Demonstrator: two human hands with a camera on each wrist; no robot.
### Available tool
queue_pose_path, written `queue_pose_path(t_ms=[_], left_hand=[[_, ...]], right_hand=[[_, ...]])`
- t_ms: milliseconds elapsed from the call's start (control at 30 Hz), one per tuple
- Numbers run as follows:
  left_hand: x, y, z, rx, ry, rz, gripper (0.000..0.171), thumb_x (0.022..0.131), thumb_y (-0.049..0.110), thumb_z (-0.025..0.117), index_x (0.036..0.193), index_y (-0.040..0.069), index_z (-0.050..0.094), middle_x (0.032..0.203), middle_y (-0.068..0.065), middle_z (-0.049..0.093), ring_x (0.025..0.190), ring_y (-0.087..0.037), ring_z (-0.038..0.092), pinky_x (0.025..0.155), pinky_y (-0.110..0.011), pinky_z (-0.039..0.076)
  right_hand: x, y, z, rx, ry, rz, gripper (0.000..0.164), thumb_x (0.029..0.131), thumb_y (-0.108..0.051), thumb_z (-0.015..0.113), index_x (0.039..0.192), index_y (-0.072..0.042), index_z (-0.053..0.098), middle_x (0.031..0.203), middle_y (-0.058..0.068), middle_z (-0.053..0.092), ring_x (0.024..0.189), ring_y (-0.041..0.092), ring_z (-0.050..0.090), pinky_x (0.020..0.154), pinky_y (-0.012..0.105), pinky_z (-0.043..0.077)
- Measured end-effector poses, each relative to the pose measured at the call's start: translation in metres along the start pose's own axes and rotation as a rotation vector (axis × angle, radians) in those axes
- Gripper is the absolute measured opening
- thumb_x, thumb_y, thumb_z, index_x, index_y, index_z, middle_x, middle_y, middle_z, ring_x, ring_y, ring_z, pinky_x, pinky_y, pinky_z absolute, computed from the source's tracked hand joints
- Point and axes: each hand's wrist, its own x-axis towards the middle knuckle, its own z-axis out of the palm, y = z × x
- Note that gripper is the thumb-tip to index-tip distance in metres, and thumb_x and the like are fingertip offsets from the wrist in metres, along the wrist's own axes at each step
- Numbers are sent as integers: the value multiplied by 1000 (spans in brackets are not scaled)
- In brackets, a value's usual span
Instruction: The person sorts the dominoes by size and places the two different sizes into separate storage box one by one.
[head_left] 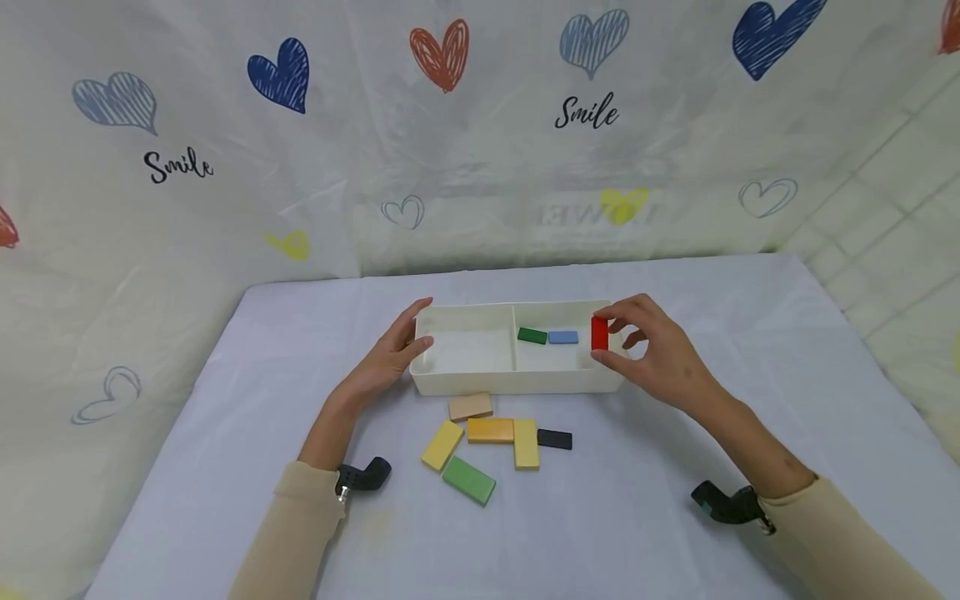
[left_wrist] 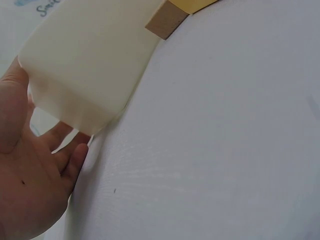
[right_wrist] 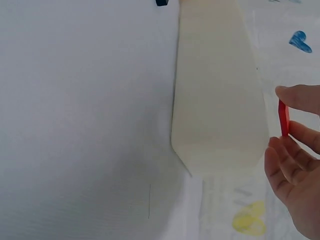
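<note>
Head view shows the right hand (head_left: 663, 358) pinching a red block (head_left: 599, 333) at the right end of the white tray (head_left: 517, 383); the left hand (head_left: 386, 358) touches its other end with fingers relaxed, and a black block (head_left: 555, 439) lies in front

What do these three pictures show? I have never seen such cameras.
No machine here: only a person's two bare hands. The widest picture is taken from the head; the two others come from wrist cameras, left and right. On white cloth stands a white tray with two compartments; the right one contains a dark green block and a blue block. Six more blocks lie in front. The left hand holds the tray's left end; the right hand pinches a red block.
</note>
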Motion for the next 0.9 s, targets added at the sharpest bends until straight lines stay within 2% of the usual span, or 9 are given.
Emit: queue_pose_path(t_ms=[133,333,533,733,900], left_hand=[[0,-2,-1,0,2,-4,64,108,35,58,161,51,25,176,8,9,166,-23,1,134,-50,10],[0,-3,-1,4,2,10,64,108,35,57,162,48,24,177,5,8,166,-26,1,134,-51,9],[1,-2,-1,11,6,-5,63,109,32,56,160,52,25,176,5,12,166,-23,3,134,-52,11],[1,-3,-1,17,8,-13,63,109,32,57,159,54,26,176,8,11,166,-22,2,134,-50,10],[1,-3,-1,19,10,-15,64,108,35,58,161,49,25,176,9,10,166,-22,2,134,-49,10]], right_hand=[[3,2,0,-9,2,19,49,84,-7,87,129,-10,68,120,8,62,105,27,64,80,11,51],[9,5,0,-7,-7,32,47,86,-10,86,129,-9,68,121,9,63,107,29,63,80,7,47],[11,10,1,-35,-18,46,47,86,-11,86,129,-8,68,120,8,64,108,28,62,81,9,47],[13,15,2,-85,-26,58,47,86,-11,86,129,-7,68,122,11,63,109,29,60,83,23,53],[15,17,3,-115,-39,73,47,86,-10,85,130,-5,68,129,16,59,113,32,58,86,40,57]])
